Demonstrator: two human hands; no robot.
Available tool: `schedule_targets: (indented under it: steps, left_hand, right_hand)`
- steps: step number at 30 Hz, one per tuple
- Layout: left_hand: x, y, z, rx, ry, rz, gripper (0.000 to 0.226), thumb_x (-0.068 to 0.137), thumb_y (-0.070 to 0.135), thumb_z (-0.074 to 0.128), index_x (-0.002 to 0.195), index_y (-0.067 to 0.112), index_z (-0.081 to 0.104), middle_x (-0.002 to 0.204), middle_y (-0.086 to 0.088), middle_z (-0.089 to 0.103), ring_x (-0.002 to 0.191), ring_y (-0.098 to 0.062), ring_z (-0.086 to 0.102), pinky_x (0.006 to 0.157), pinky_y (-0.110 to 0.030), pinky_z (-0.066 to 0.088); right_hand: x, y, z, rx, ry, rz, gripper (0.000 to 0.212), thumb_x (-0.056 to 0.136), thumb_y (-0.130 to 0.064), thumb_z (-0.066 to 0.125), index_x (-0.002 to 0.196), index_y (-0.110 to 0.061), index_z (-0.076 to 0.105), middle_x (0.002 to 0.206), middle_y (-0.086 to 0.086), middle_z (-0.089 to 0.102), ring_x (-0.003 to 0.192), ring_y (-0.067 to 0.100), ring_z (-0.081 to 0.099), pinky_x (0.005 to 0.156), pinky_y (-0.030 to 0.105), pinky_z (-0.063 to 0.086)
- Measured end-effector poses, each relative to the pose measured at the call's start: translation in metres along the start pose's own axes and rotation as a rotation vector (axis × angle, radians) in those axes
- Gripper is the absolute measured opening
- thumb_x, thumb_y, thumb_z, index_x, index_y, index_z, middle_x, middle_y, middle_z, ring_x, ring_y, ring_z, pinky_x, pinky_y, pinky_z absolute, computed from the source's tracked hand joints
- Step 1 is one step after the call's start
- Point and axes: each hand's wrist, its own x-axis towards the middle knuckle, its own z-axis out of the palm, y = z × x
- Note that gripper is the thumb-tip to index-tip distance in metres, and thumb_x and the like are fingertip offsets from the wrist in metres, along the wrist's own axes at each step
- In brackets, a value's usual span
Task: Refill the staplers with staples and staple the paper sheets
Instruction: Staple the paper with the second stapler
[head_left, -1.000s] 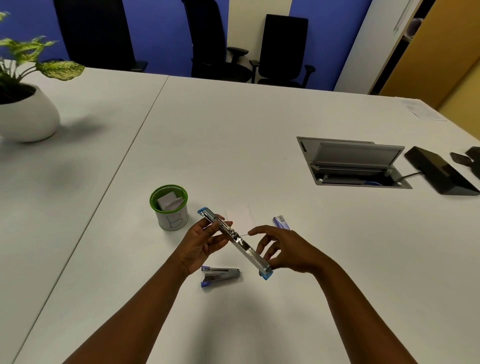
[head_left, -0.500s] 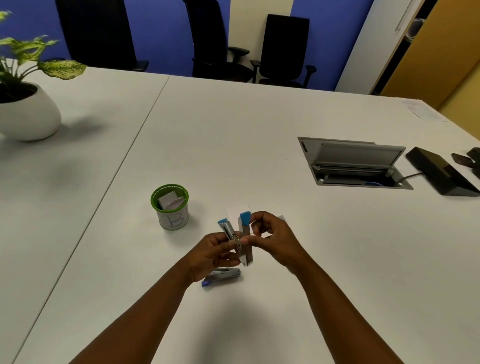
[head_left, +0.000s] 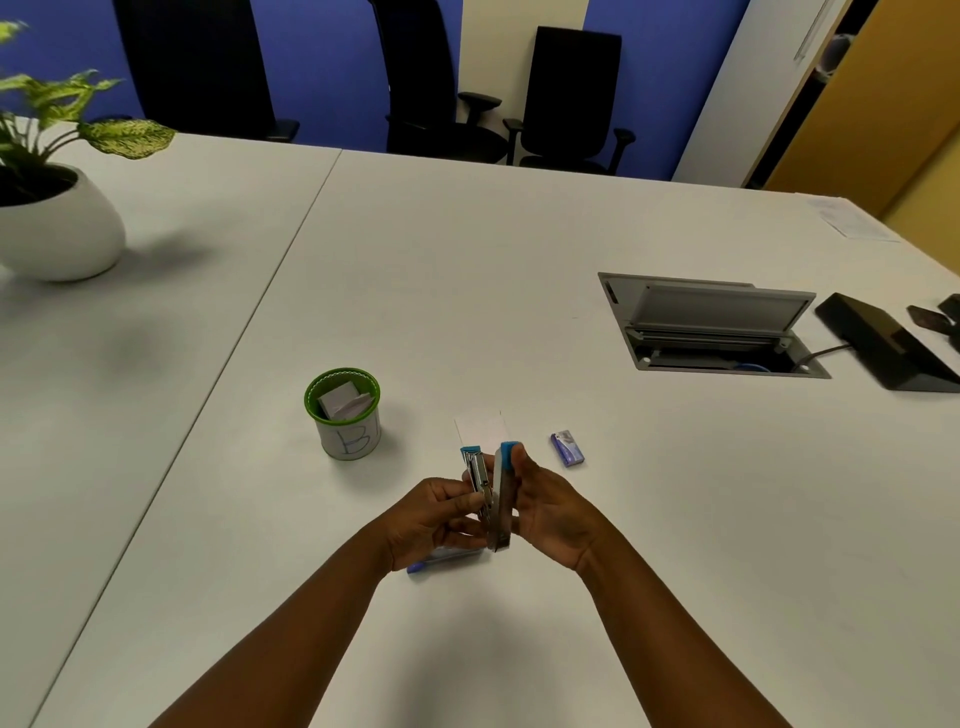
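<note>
A silver stapler with light blue tips (head_left: 500, 493) is held above the table, its two halves folded close with a narrow gap. My left hand (head_left: 434, 517) grips the inner half with the staple rail. My right hand (head_left: 550, 512) holds the outer half, fingers along its side. A second, darker blue stapler (head_left: 441, 560) lies on the table under my left hand, mostly hidden. A small blue staple box (head_left: 567, 448) lies to the right. White paper sheets (head_left: 483, 428) lie just beyond the hands.
A green-rimmed cup marked "B" (head_left: 345, 415) with folded papers stands to the left. A potted plant (head_left: 52, 218) is far left. An open cable hatch (head_left: 711, 327) and a black device (head_left: 888, 348) lie at the right. Office chairs stand past the far edge.
The stapler was spread flat open a second ago. It has been folded, and its two halves now stand closer together and upright between both hands.
</note>
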Motion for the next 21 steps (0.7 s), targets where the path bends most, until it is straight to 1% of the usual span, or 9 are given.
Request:
schedule_targets:
  steps: [1, 3, 5, 6, 8, 11, 14, 17, 21]
  left_hand:
    - [0.000, 0.000, 0.000, 0.003, -0.001, -0.024, 0.023, 0.094, 0.013, 0.043, 0.097, 0.005, 0.064, 0.081, -0.007, 0.075, 0.072, -0.019, 0.073, 0.060, -0.024, 0.059]
    - [0.000, 0.000, -0.001, 0.008, 0.008, -0.087, 0.032, 0.090, 0.030, 0.046, 0.095, 0.006, 0.067, 0.084, -0.008, 0.075, 0.074, -0.020, 0.073, 0.061, -0.025, 0.059]
    - [0.000, -0.001, -0.003, 0.001, 0.052, -0.139, 0.048, 0.079, 0.049, 0.048, 0.087, 0.007, 0.071, 0.081, -0.010, 0.075, 0.073, -0.022, 0.073, 0.060, -0.026, 0.058]
    - [0.000, -0.002, -0.005, -0.010, 0.088, -0.153, 0.055, 0.075, 0.055, 0.047, 0.083, 0.007, 0.072, 0.079, -0.011, 0.074, 0.072, -0.023, 0.073, 0.058, -0.027, 0.058]
    - [0.002, -0.004, -0.009, -0.031, 0.195, -0.147, 0.062, 0.079, 0.060, 0.043, 0.077, 0.006, 0.073, 0.076, -0.012, 0.074, 0.069, -0.023, 0.072, 0.055, -0.026, 0.057]
    - [0.006, -0.007, -0.015, -0.074, 0.417, -0.079, 0.054, 0.091, 0.048, 0.041, 0.080, 0.004, 0.069, 0.074, -0.013, 0.073, 0.064, -0.022, 0.072, 0.052, -0.026, 0.057]
    - [0.007, -0.011, -0.024, -0.162, 0.590, -0.043, 0.046, 0.098, 0.034, 0.037, 0.081, 0.003, 0.066, 0.079, -0.014, 0.070, 0.063, -0.021, 0.071, 0.051, -0.024, 0.057]
    - [0.005, -0.013, -0.029, -0.204, 0.641, -0.030, 0.045, 0.100, 0.030, 0.034, 0.081, 0.003, 0.065, 0.082, -0.013, 0.069, 0.070, -0.023, 0.069, 0.053, -0.024, 0.057]
    - [0.005, -0.011, -0.028, -0.211, 0.653, -0.032, 0.045, 0.100, 0.029, 0.033, 0.081, 0.003, 0.065, 0.082, -0.013, 0.068, 0.074, -0.024, 0.068, 0.055, -0.025, 0.057]
  right_hand:
    - [0.001, 0.002, -0.002, 0.037, 0.022, 0.002, 0.070, 0.061, -0.063, 0.057, 0.108, -0.012, 0.064, 0.098, 0.004, 0.071, 0.091, 0.013, 0.068, 0.091, 0.036, 0.049]
    - [0.002, 0.003, -0.004, 0.103, 0.066, 0.013, 0.058, 0.067, -0.057, 0.053, 0.100, -0.012, 0.067, 0.093, 0.006, 0.072, 0.090, 0.016, 0.069, 0.093, 0.036, 0.050]
    - [0.002, 0.002, -0.005, 0.117, 0.100, 0.034, 0.055, 0.070, -0.056, 0.054, 0.099, -0.012, 0.068, 0.090, 0.006, 0.073, 0.090, 0.017, 0.069, 0.087, 0.033, 0.052]
    - [0.002, 0.002, -0.005, 0.137, 0.111, 0.036, 0.054, 0.070, -0.053, 0.056, 0.099, -0.010, 0.067, 0.090, 0.007, 0.073, 0.089, 0.018, 0.069, 0.084, 0.033, 0.054]
    - [0.001, 0.002, -0.005, 0.212, 0.124, 0.021, 0.050, 0.070, -0.044, 0.060, 0.098, -0.003, 0.065, 0.086, 0.010, 0.073, 0.084, 0.019, 0.070, 0.079, 0.031, 0.058]
    - [-0.001, 0.002, -0.003, 0.239, 0.151, 0.017, 0.048, 0.072, -0.037, 0.060, 0.098, 0.003, 0.062, 0.085, 0.012, 0.072, 0.077, 0.019, 0.071, 0.069, 0.026, 0.060]
    - [-0.001, 0.005, -0.007, 0.211, 0.189, 0.013, 0.038, 0.081, -0.031, 0.058, 0.096, 0.004, 0.062, 0.087, 0.013, 0.070, 0.074, 0.017, 0.072, 0.066, 0.024, 0.059]
    - [0.000, 0.008, -0.011, 0.186, 0.214, 0.009, 0.030, 0.089, -0.026, 0.053, 0.091, 0.002, 0.064, 0.080, 0.011, 0.071, 0.072, 0.016, 0.071, 0.066, 0.023, 0.059]
    - [0.002, 0.011, -0.014, 0.207, 0.272, -0.013, 0.027, 0.087, -0.024, 0.057, 0.087, 0.003, 0.063, 0.073, 0.010, 0.071, 0.068, 0.017, 0.071, 0.063, 0.025, 0.060]
